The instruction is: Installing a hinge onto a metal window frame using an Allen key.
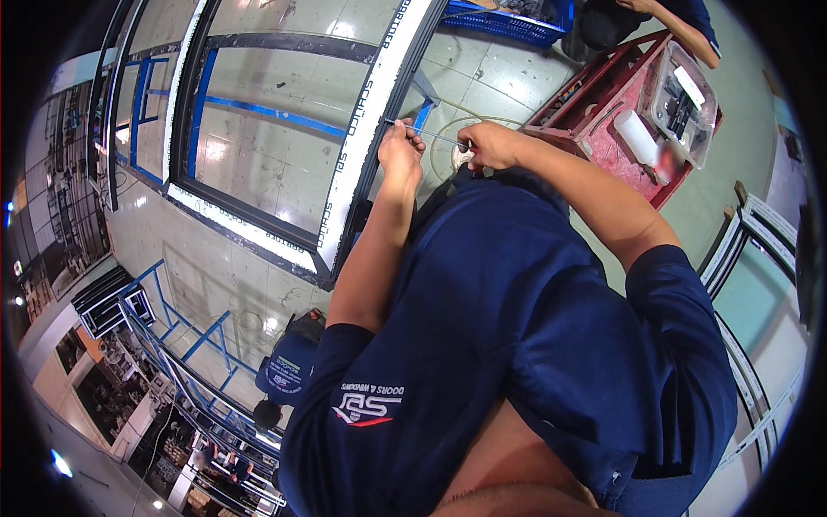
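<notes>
A large window or door frame, black with white printed film, lies to my left on blue supports. A thin, straight metal rod, perhaps a screwdriver shaft, spans between my hands toward the frame's near side. My left hand is closed, its fingertips pinching round the rod's frame end right beside the profile. My right hand closes on the other end, in front of my body. Its fingers hide any handle. Something small and white shows just below my right hand; its kind is unclear.
At the right stands a red cart bearing a white roll and a clear plastic bin of dark parts. Behind is a blue crate. A co-worker's arm is beyond the cart; another person is at lower left.
</notes>
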Demonstrator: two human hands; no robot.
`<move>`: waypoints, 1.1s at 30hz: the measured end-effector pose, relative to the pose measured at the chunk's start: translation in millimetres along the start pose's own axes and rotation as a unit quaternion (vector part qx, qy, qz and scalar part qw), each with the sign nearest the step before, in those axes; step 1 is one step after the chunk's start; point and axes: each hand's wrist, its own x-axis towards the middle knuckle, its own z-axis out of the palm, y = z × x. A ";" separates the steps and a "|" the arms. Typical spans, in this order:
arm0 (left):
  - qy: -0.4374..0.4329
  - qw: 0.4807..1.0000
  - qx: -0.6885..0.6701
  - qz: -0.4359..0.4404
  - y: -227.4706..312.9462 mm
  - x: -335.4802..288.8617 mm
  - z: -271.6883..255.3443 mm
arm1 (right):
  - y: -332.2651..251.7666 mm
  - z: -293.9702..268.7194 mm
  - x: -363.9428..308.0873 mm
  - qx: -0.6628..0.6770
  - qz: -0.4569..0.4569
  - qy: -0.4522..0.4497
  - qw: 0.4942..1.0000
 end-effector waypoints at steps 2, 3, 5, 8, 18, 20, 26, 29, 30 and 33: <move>0.001 1.000 -0.009 -0.007 -0.9 2.4 -0.7 | -5.5 6.8 -2.1 -0.126 -0.004 0.042 0.991; 0.006 1.000 -0.007 -0.009 -1.1 1.6 -0.2 | -4.1 11.9 -4.6 -0.126 -0.003 0.043 0.991; 0.010 1.000 -0.004 -0.012 -1.2 0.9 1.0 | 0.0 19.8 -9.5 -0.171 -0.054 0.124 0.976; -0.004 1.000 -0.010 0.001 -0.9 2.7 -3.2 | -2.5 17.5 -12.7 -0.111 -0.019 0.103 0.988; -0.014 1.000 0.012 0.011 -0.5 1.4 -5.5 | 21.7 25.4 -6.3 0.249 0.047 0.057 0.966; -0.012 1.000 0.009 0.013 -0.8 0.8 -5.5 | 31.7 28.7 -1.9 0.251 0.057 0.061 0.964; 0.024 1.000 0.006 0.020 -4.3 3.4 -7.5 | 32.2 27.4 -5.9 0.469 0.167 0.017 0.867; 0.032 0.999 0.001 0.029 -4.1 5.0 -7.7 | 39.2 29.6 -7.2 0.546 0.169 0.004 0.821; 0.035 0.999 0.000 0.026 -3.3 4.5 -6.2 | 42.7 31.3 -7.2 0.574 0.159 -0.012 0.803; 0.036 0.999 -0.003 0.026 -1.4 3.3 -1.4 | 49.0 36.0 -7.7 0.551 0.131 -0.011 0.824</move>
